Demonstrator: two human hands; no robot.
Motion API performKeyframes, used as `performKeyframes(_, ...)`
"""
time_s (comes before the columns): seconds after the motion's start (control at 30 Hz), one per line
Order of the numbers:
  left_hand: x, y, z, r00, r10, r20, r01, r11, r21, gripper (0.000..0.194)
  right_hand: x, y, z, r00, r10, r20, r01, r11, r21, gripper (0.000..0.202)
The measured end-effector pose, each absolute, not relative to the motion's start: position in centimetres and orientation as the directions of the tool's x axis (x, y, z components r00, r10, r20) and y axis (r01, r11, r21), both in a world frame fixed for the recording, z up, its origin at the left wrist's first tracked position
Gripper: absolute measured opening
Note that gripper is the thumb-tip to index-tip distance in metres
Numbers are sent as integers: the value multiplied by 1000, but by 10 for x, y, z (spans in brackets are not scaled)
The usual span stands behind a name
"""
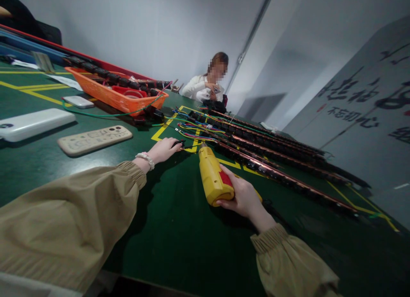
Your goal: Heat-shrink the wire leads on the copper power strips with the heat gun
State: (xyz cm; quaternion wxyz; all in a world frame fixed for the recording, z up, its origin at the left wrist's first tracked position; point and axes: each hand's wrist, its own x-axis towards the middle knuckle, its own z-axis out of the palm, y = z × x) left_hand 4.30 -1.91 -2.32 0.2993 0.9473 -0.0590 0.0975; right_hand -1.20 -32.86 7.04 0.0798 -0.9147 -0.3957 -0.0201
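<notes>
My right hand [241, 192] is wrapped around a yellow heat gun [213, 175] with a red patch on its side. The gun's metal nozzle points away from me, close to the ends of several coloured wires [200, 132]. To its left, my left hand [165, 151] has its fingers closed near the tabletop on something dark and thin, too small to make out. A yellow wire runs between those fingers and the nozzle. Beyond both hands, the wires lead into long copper-and-black bars [272, 173] lying side by side on the green table [166, 237].
An orange basket [118, 102] holds black parts and a red container. Near my left arm lie a phone in a beige case [96, 139], a white power bank [38, 124] and a small white case [78, 102]. A person in white [198, 87] sits across the table.
</notes>
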Motion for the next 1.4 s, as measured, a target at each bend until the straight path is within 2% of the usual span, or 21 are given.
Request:
performKeyframes(0.2,42,-20,-22,976,-28,216,-151,-800,581,49,-15,-328,70,669,734,116,743,-658,-118,96)
performKeyframes(0.73,43,-20,-22,975,-39,218,-154,-824,545,45,-38,-311,72,540,826,160,838,-510,-197,101)
performKeyframes(1.07,42,-20,-23,972,-61,228,-178,-824,538,44,-37,-308,77,572,814,104,806,-533,-258,102)
performKeyframes(1.4,41,-20,-23,974,-46,224,-167,-812,559,45,-21,-318,76,696,717,26,704,-675,-220,101)
